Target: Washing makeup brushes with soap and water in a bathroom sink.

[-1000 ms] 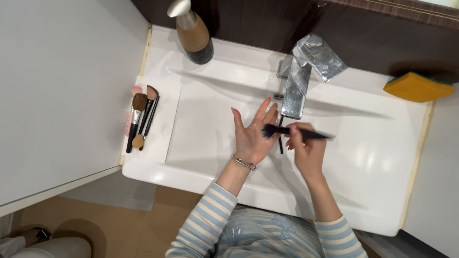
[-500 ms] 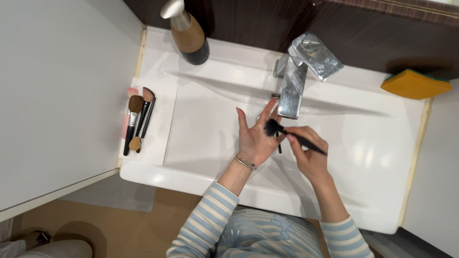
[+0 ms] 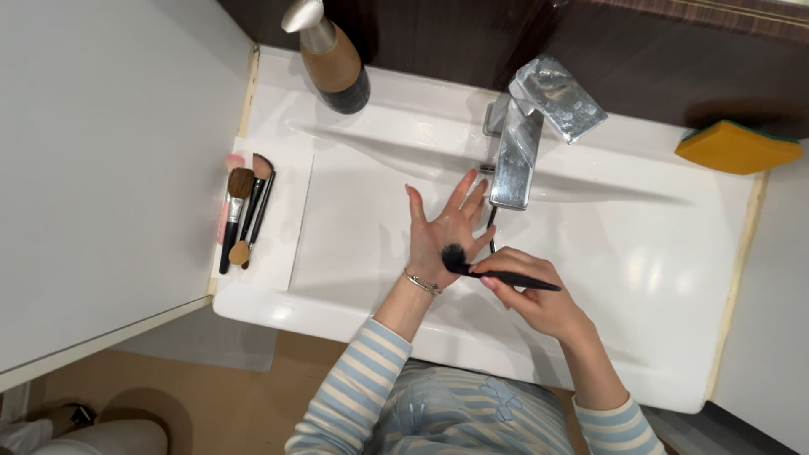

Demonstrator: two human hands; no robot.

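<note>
A black makeup brush [image 3: 493, 270] lies across both hands over the basin of a white sink [image 3: 674, 253]. The right hand [image 3: 531, 291] grips its dark handle between fingers and thumb, and the fluffy black head presses against the heel of the palm of the left hand [image 3: 442, 232]. The left hand is released and flat, palm up, fingers spread and pointing away from the person, holding nothing; a thin bracelet [image 3: 421, 282] circles its wrist.

Just beyond the left fingertips stands a chrome faucet [image 3: 527, 126], its spout ending close above them, and a thin dark stream or rod [image 3: 491, 223] runs down beside the left hand's fingers; I cannot tell which it is. The basin itself holds nothing else that I can make out.

Well to the left of the left hand, on the flat ledge of the sink, a white cloth or paper [image 3: 282, 219] carries a row of other brushes [image 3: 243, 215] lying side by side, with brown, tan and pink heads. Beyond them, at the back edge, stands a brown and black pump bottle [image 3: 333, 63] with a silver top. Far to the right of the right hand, a yellow sponge [image 3: 733, 147] sits at the back corner of the counter [image 3: 767, 337].
</note>
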